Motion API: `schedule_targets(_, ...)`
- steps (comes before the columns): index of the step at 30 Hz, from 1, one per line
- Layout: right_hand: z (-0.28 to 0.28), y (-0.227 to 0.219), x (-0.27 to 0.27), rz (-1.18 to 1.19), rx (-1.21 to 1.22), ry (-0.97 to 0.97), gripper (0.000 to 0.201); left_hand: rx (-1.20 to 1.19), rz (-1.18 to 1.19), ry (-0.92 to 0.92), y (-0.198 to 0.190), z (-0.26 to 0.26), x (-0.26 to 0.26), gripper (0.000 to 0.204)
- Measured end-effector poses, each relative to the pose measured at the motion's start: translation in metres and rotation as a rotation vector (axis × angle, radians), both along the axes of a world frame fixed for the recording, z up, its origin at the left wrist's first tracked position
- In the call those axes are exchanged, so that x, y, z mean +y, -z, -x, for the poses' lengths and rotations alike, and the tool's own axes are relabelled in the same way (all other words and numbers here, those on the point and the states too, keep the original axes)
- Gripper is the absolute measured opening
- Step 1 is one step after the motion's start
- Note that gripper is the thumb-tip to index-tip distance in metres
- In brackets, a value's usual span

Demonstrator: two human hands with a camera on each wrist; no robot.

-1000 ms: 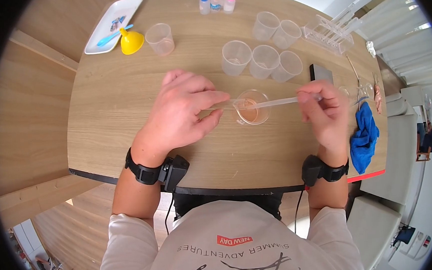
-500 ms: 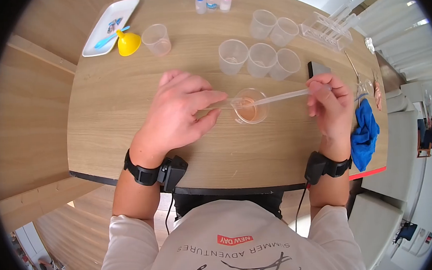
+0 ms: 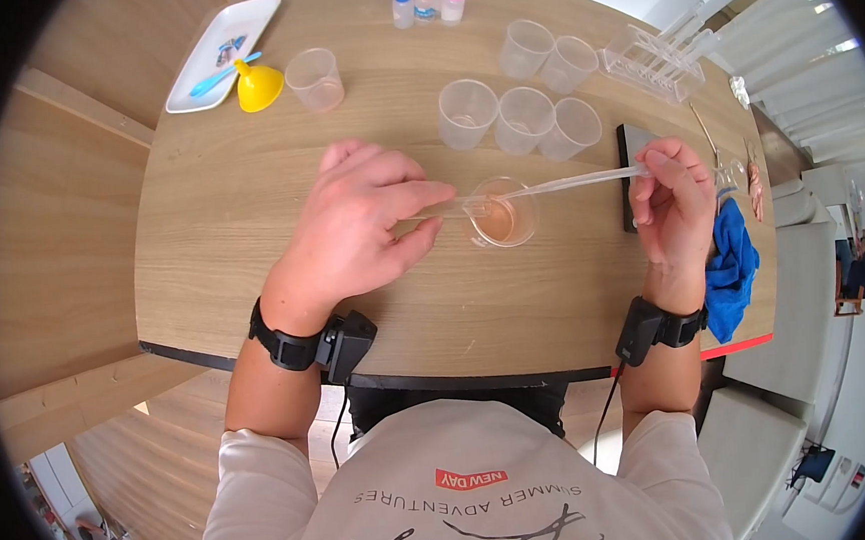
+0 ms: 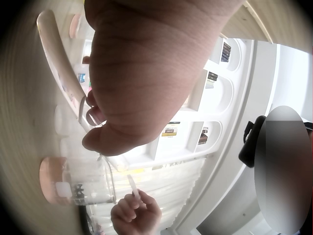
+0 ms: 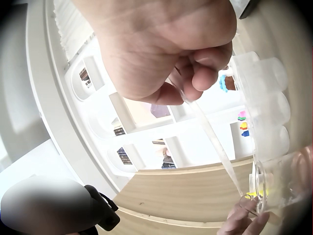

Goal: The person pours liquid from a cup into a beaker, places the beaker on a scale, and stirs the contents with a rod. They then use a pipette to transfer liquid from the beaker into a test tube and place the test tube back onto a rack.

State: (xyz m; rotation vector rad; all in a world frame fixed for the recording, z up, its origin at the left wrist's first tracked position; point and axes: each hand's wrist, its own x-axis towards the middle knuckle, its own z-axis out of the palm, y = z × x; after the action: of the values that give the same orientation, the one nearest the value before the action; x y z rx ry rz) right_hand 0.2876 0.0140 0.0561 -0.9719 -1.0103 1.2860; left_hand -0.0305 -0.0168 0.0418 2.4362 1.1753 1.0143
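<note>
In the head view my left hand point(image 3: 359, 220) pinches a clear tube point(image 3: 438, 210) between thumb and fingers, its end at the rim of a glass beaker point(image 3: 515, 228) holding pinkish-orange liquid. My right hand point(image 3: 673, 193) grips a translucent dropper point(image 3: 587, 177) by its right end, and the dropper slants leftward over the beaker. The right wrist view has the dropper point(image 5: 215, 142) pointing down from my right hand point(image 5: 171, 54) towards my left fingertips and a clear rim. Beside my left hand point(image 4: 142, 78) in the left wrist view stands the beaker point(image 4: 78, 181).
Behind the beaker stand several clear cups point(image 3: 524, 120), with a test tube rack point(image 3: 654, 64) at the back right. A dark flat device point(image 3: 627, 176) and a blue cloth point(image 3: 732, 274) lie right. Back left are a cup point(image 3: 315, 81), yellow funnel point(image 3: 259, 86) and white tray point(image 3: 203, 65); dropper bottles point(image 3: 425, 8) stand behind.
My right hand has moved right and slightly away from me with the dropper, whose tip has shifted right from the tube's end. My left hand has hardly moved and still holds the tube.
</note>
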Motion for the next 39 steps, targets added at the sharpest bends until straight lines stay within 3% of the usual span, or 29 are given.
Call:
schedule_targets(12,0.008,0.004,-0.007,-0.074,-0.158,-0.076,0.008,0.011,0.002,-0.005,0.0,0.0,0.0,0.029)
schedule_targets(19,-0.002,-0.005,-0.007,-0.121,-0.028,-0.018,0.008,0.002,0.006,-0.008,0.0,0.001,-0.001,0.029)
schedule_targets(22,-0.002,-0.006,-0.009,-0.138,-0.088,-0.021,0.008,0.004,0.015,-0.005,0.001,0.001,-0.001,0.03)
schedule_targets(24,0.01,-0.005,-0.015,-0.086,-0.331,0.011,0.004,0.004,0.017,-0.006,0.001,0.001,0.0,0.029)
schedule_targets(25,0.016,-0.004,-0.018,-0.086,-0.331,0.011,0.004,0.005,0.02,-0.005,0.001,0.001,0.0,0.029)
schedule_targets(30,0.034,-0.001,-0.025,-0.236,-0.596,-0.117,0.003,0.003,0.006,-0.002,0.002,0.001,0.0,0.029)
schedule_targets(37,0.035,-0.004,-0.026,-0.151,-0.541,-0.126,0.003,0.002,-0.008,0.005,0.002,0.0,0.001,0.029)
schedule_targets(39,0.031,-0.006,-0.023,-0.07,-0.428,-0.089,0.004,0.001,-0.005,0.006,0.002,0.0,0.001,0.029)
